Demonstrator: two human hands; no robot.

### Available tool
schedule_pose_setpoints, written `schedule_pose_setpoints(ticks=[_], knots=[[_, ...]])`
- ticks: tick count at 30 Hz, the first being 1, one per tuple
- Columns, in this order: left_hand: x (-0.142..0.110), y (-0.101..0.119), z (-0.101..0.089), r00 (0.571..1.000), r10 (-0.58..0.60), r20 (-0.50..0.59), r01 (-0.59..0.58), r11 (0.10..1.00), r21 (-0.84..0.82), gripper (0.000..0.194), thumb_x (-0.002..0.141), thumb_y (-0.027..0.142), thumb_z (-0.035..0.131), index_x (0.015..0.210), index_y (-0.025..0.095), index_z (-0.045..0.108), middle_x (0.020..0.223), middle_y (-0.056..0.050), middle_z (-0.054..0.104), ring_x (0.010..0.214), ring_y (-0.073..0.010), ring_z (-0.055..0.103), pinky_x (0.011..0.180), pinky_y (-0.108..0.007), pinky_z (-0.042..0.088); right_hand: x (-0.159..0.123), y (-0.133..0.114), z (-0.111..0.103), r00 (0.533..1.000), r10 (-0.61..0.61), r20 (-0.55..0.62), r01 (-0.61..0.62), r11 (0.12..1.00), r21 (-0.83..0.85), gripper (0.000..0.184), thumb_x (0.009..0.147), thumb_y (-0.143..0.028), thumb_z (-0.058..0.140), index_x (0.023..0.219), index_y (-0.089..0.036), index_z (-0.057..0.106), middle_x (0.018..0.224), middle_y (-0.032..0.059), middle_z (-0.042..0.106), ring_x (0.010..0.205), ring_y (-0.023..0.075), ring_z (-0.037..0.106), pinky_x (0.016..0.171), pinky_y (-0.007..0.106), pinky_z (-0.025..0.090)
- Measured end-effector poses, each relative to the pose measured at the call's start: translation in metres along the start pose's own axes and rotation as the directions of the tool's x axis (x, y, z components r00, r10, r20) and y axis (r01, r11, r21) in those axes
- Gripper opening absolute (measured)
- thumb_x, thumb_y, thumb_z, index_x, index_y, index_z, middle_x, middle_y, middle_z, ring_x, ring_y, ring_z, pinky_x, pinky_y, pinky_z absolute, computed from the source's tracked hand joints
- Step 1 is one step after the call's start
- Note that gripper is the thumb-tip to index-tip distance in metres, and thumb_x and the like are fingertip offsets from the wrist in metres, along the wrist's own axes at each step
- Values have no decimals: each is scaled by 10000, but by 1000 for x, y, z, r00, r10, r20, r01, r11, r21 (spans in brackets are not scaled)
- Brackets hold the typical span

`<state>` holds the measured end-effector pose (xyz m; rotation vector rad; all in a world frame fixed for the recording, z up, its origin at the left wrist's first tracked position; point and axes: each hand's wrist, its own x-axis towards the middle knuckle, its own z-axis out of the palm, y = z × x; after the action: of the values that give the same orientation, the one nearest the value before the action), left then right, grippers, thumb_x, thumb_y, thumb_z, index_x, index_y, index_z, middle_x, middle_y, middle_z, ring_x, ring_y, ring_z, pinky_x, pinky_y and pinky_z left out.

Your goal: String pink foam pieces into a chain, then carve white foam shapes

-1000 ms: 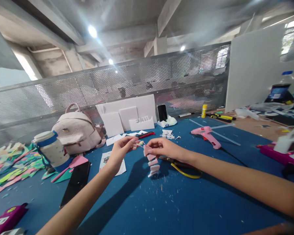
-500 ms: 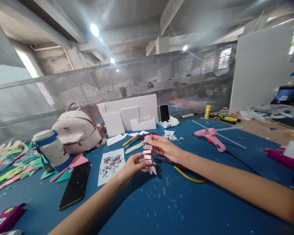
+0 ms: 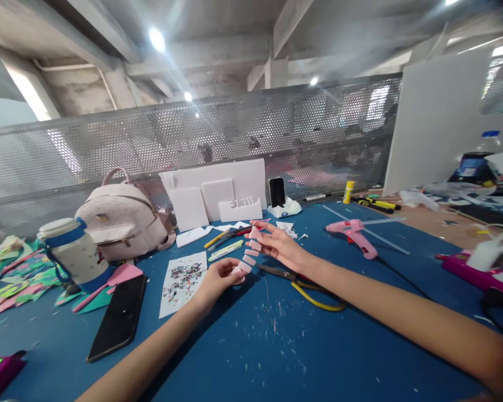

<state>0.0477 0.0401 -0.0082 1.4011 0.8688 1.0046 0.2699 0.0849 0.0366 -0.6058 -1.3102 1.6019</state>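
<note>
Two ends of the pale-pink chain of flat, foam-like blocks (image 3: 250, 253) are pinched over the smooth blue tabletop (image 3: 230, 352), lower by the bare left hand (image 3: 222, 275), upper by the bare right hand (image 3: 284, 248), its formerly near-upright line now slanting down leftward, suggesting flexible links.

And here it is, a chain of pale pink blocks (image 3: 251, 253), gaps showing between the pieces! It's slanting, with a tapered piece and a thin pink loop at the upper right; the lower left end sits in the left hand's (image 3: 223, 279) fingers, the top at the right hand's (image 3: 281, 245).
</note>
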Motion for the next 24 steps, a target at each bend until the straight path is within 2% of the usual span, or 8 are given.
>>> schedule_pose_setpoints(ticks=[3,8,11,17,24], knots=[[-1,-2,2,999,30,-41,-29,999,33,186,918,263,701,1043,129,670,979,-41,712,860,-181,691,832,-388,567,0,-2,-2,1000,4,-8,-4,1000,-16,635,775,-287,782,1356,-259,527,1221,77,706,1108,241,696,1025,421,549],[-3,-2,6,990,60,-125,-55,997,46,333,788,340,818,1022,143,688,889,-41,736,784,-167,688,755,-293,545,3,-4,-9,1000,22,-22,-23,999,-39,663,753,-275,787,1363,-237,531,1207,101,714,1058,259,715,1043,439,535],[-3,-1,8,983,78,-165,-71,996,52,403,729,378,850,1024,153,692,873,-46,740,775,-177,690,721,-274,540,6,-3,-12,999,17,-39,-19,998,-60,667,753,-276,784,1369,-224,534,1189,101,720,1060,268,716,1055,456,521],[-1,-6,6,963,142,-229,-128,989,75,391,703,366,854,1001,174,688,961,-56,738,872,-198,697,798,-302,554,7,-9,-15,998,3,-55,-10,993,-118,611,769,-302,782,1335,-220,569,1202,108,711,1099,274,698,1009,441,556],[-2,-9,5,968,141,-208,-129,989,73,365,785,341,799,1058,142,661,943,-69,754,854,-216,731,811,-372,574,5,-23,-14,999,-15,-50,5,980,-198,561,815,-318,761,1331,-217,563,1203,110,705,1076,277,711,921,434,610]])
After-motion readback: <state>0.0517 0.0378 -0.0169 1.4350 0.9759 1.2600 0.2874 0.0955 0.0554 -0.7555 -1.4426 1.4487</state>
